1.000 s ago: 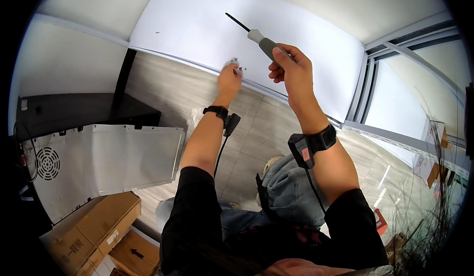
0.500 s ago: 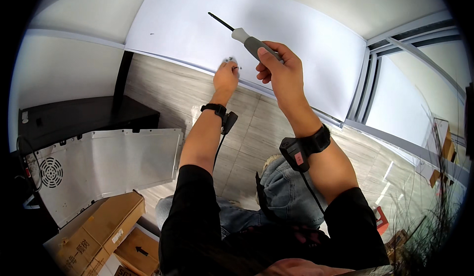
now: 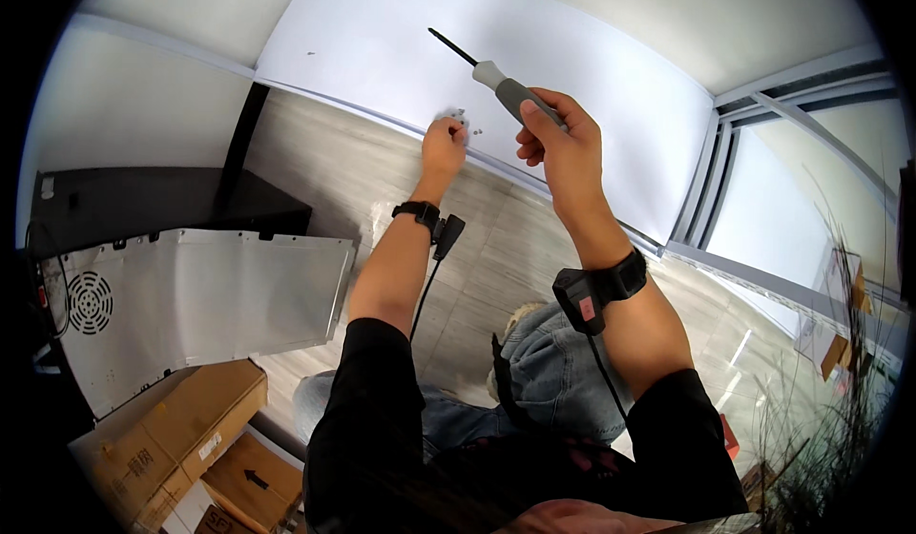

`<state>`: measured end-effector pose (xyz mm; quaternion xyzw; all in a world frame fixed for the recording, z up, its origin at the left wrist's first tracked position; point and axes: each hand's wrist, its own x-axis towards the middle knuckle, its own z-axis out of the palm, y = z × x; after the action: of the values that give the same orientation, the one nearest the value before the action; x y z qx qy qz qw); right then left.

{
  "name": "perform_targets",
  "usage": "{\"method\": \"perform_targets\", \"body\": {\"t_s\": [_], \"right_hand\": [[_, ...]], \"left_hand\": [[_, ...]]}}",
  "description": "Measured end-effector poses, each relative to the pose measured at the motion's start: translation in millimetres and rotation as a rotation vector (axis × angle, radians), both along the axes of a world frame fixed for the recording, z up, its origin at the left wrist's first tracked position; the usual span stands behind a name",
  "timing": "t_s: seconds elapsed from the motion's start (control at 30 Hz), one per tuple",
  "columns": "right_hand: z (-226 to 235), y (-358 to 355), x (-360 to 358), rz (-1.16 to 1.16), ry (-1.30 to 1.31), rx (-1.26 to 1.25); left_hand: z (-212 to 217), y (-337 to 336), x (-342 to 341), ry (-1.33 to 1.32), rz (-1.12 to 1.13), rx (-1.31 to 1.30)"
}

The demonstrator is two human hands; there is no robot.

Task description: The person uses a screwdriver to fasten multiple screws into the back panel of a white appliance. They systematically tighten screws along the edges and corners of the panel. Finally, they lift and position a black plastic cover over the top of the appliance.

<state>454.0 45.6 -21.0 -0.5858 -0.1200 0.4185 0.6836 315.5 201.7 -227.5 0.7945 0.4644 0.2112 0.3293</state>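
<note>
Screwdriver (image 3: 489,75) is over the white tabletop (image 3: 620,104), its grey handle (image 3: 520,99) grasped in the right hand (image 3: 565,138) and its dark tip (image 3: 434,32) pointing away to the left. Bunched at the tabletop's near edge, the left hand (image 3: 443,147) has its fingertips (image 3: 459,131) beside some small parts (image 3: 478,131), and I cannot tell whether it grips one of them
</note>
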Motion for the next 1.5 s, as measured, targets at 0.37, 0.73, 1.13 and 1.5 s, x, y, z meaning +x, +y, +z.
{"method": "perform_targets", "body": {"t_s": [0.37, 0.73, 1.13, 1.5], "right_hand": [[19.8, -5.5, -101.5, 0.504, -0.629, -0.135], [43.4, -14.5, -211.0, 0.666, -0.705, 0.107], [39.6, -14.3, -255.1, 0.749, -0.631, 0.156], [31.3, -6.3, -274.9, 0.780, -0.664, 0.141]], "left_hand": [[130.6, -28.4, -152.6, -1.028, 0.612, -0.803], [220.4, -70.7, -302.8, -1.237, 0.706, -0.740], [200.8, -68.5, -362.6, -1.568, 0.549, -0.879], [192.8, -71.2, -375.1, -1.570, 0.592, -0.811]]}}
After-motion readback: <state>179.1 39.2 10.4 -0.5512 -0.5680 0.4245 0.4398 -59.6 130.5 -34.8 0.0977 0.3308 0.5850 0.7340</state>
